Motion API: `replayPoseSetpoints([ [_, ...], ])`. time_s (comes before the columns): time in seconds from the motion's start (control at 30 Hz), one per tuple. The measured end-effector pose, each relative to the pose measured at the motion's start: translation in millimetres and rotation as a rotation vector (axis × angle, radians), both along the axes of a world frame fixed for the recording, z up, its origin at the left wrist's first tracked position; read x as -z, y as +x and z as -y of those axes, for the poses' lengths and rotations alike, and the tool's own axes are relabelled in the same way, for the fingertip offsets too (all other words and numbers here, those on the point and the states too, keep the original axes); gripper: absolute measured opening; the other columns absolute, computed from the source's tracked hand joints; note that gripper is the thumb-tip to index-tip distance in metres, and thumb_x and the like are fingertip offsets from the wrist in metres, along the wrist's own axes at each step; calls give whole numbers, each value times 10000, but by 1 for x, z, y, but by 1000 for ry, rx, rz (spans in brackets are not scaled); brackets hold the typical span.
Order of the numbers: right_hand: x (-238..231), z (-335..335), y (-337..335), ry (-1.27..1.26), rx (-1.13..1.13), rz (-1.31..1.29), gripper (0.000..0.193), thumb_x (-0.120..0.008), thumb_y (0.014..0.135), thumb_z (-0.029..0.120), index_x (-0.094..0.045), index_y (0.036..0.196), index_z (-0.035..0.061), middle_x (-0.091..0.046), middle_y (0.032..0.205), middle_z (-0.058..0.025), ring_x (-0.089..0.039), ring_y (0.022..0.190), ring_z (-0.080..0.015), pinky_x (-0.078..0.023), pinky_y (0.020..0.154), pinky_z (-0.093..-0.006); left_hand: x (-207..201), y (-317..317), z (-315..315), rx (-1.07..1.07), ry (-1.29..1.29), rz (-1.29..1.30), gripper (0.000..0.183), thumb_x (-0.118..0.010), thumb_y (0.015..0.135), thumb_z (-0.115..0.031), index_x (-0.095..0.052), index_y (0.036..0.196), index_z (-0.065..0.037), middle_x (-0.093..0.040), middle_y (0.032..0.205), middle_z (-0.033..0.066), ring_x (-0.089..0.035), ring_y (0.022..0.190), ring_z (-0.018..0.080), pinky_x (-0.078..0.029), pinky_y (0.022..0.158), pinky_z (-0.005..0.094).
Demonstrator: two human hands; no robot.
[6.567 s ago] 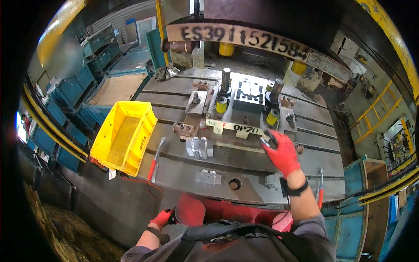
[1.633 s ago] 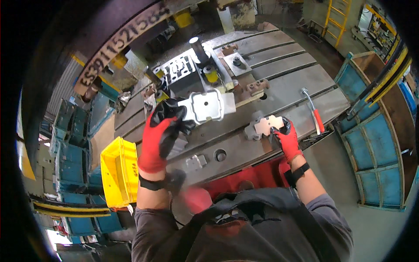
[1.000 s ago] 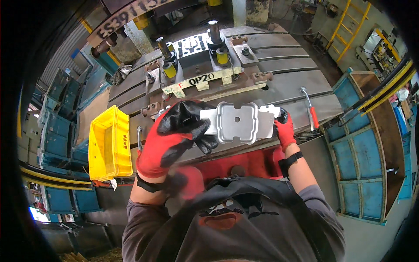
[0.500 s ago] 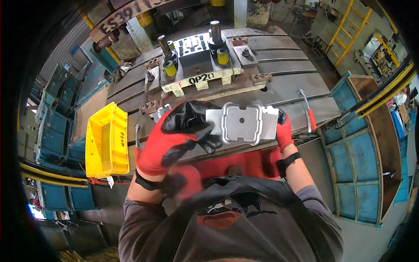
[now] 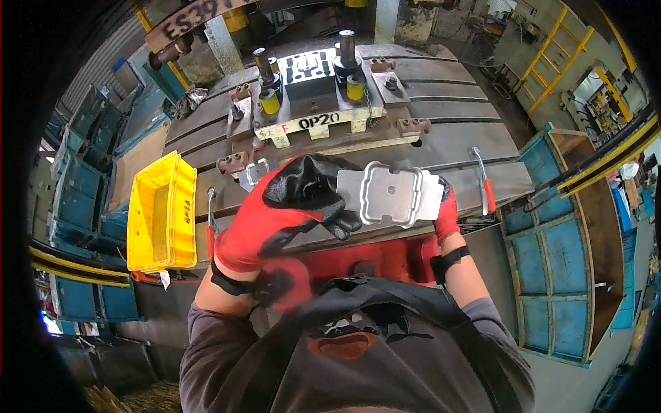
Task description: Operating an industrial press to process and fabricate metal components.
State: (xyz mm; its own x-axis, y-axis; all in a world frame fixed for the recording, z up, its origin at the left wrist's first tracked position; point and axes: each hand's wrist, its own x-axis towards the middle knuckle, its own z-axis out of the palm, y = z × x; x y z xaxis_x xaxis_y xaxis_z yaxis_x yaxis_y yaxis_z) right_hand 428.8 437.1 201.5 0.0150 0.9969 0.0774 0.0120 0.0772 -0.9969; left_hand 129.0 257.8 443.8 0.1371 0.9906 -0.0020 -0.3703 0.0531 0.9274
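Observation:
I hold a pressed sheet-metal part (image 5: 391, 195), grey, with a raised ridge outline, a small mark at its centre and flat tabs at both sides. My left hand (image 5: 303, 196), in a red glove with black fingers, is closed at the part's left tab. At the opposite end, my right hand (image 5: 446, 208) pinches the right edge; most of its fingers are hidden behind the metal. Both hands are above the near edge of the slotted machine bed (image 5: 454, 151). Another small metal piece (image 5: 256, 172) lies on the bed beyond my left hand.
A die block (image 5: 310, 96) with upright posts and yellow cylinders is clamped on the bed ahead. Red-handled tools (image 5: 487, 193) lie at the right, with another at the left. A yellow bin (image 5: 180, 227) stands left. Blue metal crates (image 5: 551, 255) flank the bed.
The metal part has shifted slightly right in view and tilted a little, its right end lower. Both hands still hold it. The surroundings have shifted slightly with the head's motion.

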Motion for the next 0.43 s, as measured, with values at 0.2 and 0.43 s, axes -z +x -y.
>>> replayPoseSetpoints([
  [0.2, -7, 5, -1, 15, 14, 102, 504, -691, 712, -17, -488, 1170, 39, -590, 1080, -89, -549, 983, -184, -438, 853, -301, -11, 6, 3, -33, 21, -35, 610, -557, 673, 108, -440, 1263, 5, -565, 1126, 83, -560, 1051, 190, -450, 861, 281],
  [0.43, 0, 0, 0, -37, 3, 15, 514, -716, 705, 32, -493, 1168, 50, -593, 1087, -103, -556, 983, -190, -435, 875, -323, -14, 8, 4, -16, 68, -133, 571, -563, 716, 69, -447, 1268, -23, -568, 1133, 58, -553, 1059, 167, -445, 868, 274],
])
